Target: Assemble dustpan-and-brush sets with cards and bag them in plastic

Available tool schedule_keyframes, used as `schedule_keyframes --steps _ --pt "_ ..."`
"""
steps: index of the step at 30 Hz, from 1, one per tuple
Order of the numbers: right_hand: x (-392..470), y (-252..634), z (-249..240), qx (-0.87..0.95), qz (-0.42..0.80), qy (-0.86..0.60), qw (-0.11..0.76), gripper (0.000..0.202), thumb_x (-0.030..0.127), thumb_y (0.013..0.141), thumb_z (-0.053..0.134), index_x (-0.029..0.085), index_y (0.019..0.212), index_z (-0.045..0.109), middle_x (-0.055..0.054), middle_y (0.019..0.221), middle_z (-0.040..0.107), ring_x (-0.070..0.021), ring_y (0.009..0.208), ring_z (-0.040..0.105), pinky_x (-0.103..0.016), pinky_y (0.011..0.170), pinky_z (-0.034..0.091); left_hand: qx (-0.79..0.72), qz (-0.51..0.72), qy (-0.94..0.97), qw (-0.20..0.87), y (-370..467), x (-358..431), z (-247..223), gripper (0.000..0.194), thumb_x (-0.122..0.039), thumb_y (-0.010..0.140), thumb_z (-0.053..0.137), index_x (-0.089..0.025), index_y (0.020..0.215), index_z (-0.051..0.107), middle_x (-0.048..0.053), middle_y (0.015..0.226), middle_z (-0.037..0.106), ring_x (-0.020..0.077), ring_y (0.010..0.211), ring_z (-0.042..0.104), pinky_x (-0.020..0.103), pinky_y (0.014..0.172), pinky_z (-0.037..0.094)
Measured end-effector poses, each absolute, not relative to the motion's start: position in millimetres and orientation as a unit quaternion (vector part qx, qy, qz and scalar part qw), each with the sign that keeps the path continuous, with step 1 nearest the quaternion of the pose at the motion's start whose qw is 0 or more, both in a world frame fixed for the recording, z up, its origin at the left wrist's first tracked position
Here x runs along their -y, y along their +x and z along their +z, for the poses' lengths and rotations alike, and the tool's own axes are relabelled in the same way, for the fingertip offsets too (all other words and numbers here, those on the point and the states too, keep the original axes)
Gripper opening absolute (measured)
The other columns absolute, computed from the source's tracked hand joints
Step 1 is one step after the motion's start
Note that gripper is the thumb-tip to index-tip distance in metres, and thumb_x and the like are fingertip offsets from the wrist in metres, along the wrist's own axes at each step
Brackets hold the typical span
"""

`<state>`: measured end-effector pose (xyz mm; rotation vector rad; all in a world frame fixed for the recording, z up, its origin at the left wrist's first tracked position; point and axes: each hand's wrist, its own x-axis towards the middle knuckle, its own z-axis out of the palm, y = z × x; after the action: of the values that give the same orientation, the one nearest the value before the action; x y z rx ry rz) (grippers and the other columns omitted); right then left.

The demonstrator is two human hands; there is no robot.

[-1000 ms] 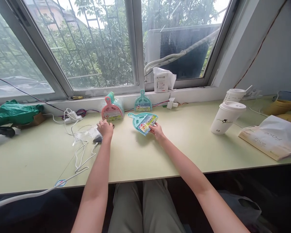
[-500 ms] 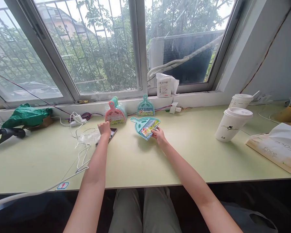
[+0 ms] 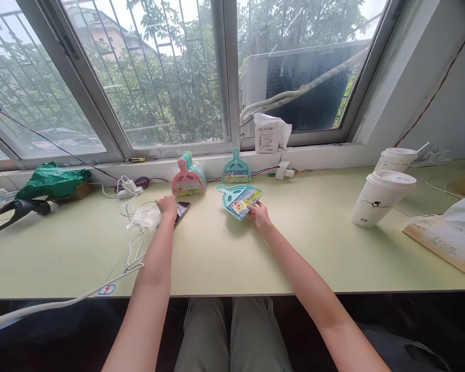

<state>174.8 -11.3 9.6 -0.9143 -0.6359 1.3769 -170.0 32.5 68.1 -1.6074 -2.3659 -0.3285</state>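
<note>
My right hand [image 3: 259,214] is closed on the lower right corner of a packaged mini dustpan and brush set [image 3: 232,199], mint green with a yellow label. The set is tilted, its handle pointing to the upper left, just over the table. My left hand [image 3: 166,206] is curled into a fist beside a phone [image 3: 182,211]; what its fingers hold, if anything, is hidden. Behind it a row of similar sets [image 3: 188,181], a pink one in front, stands upright near the sill. Another green set [image 3: 236,168] leans against the sill.
Crumpled clear plastic [image 3: 145,216] and white cables [image 3: 134,248] lie left of my left forearm. Two paper cups [image 3: 382,199] and a tissue pack [image 3: 444,243] stand at right. A green plastic bag [image 3: 54,181], a black strap-like object [image 3: 19,212] and a power strip [image 3: 129,191] are at left.
The whole view has shifted slightly, so things on the table appear a little further right. Both hands keep nearly the same pose, the right still holding the dustpan and brush set.
</note>
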Motion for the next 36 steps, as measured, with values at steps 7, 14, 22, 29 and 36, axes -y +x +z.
schedule_keyframes --steps 7,14,22,29,36 --pt "10.6 178.5 8.7 0.284 0.598 -0.392 0.639 0.028 0.006 0.076 0.064 0.018 0.099 0.053 -0.005 0.094 0.071 -0.0171 0.076 0.071 -0.027 0.065 0.062 0.665 -0.339 -0.651 0.136 -113.5 -15.7 66.1 0.025 -0.013 0.084 0.048 -0.021 0.092 0.07 0.01 0.097 0.071 0.0252 0.1 0.059 0.04 0.102 0.029" --pt "8.3 187.7 9.7 0.266 0.582 -0.395 0.66 0.029 0.005 0.076 0.063 0.018 0.099 0.052 -0.004 0.09 0.071 -0.0163 0.075 0.07 -0.028 0.069 0.062 0.625 -0.279 -0.723 0.092 -71.7 6.0 17.9 0.03 -0.005 0.08 0.045 -0.022 0.074 0.069 0.007 0.091 0.071 0.0245 0.101 0.06 0.047 0.113 0.012" --pt "11.9 188.4 14.5 0.3 0.584 -0.396 0.642 0.032 0.005 0.076 0.063 0.019 0.102 0.052 -0.004 0.096 0.07 -0.0158 0.078 0.071 -0.028 0.07 0.062 0.699 -0.256 -0.656 0.127 -74.0 5.4 3.6 0.038 -0.039 0.089 0.044 -0.015 0.109 0.066 0.015 0.104 0.068 0.0305 0.105 0.056 0.05 0.11 0.018" --pt "15.6 196.7 27.1 0.357 0.6 -0.393 0.599 0.034 0.005 0.074 0.065 0.017 0.103 0.053 -0.005 0.091 0.071 -0.0175 0.075 0.071 -0.03 0.069 0.062 0.704 -0.251 -0.657 0.095 -60.0 0.6 -0.2 0.049 -0.042 0.085 0.051 -0.016 0.125 0.059 0.015 0.134 0.054 0.032 0.125 0.044 0.052 0.114 0.012" --pt "16.8 196.5 27.0 0.367 0.599 -0.433 0.565 0.037 0.001 0.071 0.066 0.014 0.103 0.052 -0.008 0.083 0.072 -0.0198 0.069 0.071 -0.031 0.064 0.061 0.697 -0.231 -0.677 0.049 -71.0 1.2 -4.4 0.051 -0.008 0.079 0.047 -0.018 0.128 0.056 0.013 0.115 0.066 0.0269 0.116 0.054 0.049 0.114 0.016"
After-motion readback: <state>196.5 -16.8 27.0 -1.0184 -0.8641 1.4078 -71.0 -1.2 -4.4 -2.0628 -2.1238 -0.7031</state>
